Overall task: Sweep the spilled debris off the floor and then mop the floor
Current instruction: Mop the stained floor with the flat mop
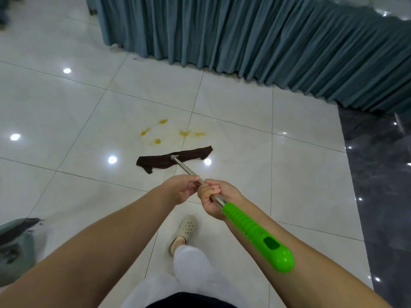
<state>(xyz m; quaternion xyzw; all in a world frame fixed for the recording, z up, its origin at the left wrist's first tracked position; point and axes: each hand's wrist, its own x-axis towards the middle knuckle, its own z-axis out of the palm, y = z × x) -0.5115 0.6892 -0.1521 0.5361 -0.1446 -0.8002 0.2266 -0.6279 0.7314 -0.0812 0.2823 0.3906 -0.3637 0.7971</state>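
The metal mop pole [189,171] is being gripped by both hands, pretty close together: the right hand [212,197] has its fingers [208,189] wrapped round it just above the green handle [258,236], and the left hand [185,187] is pinching it a bit further down. The dark mop cloth [173,160] is being pressed flat on the white tiled floor [66,121], just short of the yellow stains [171,132]. A beige clog [183,230] is being worn below. A teal pleated curtain [255,34] is hanging behind. No containers worth mentioning here.
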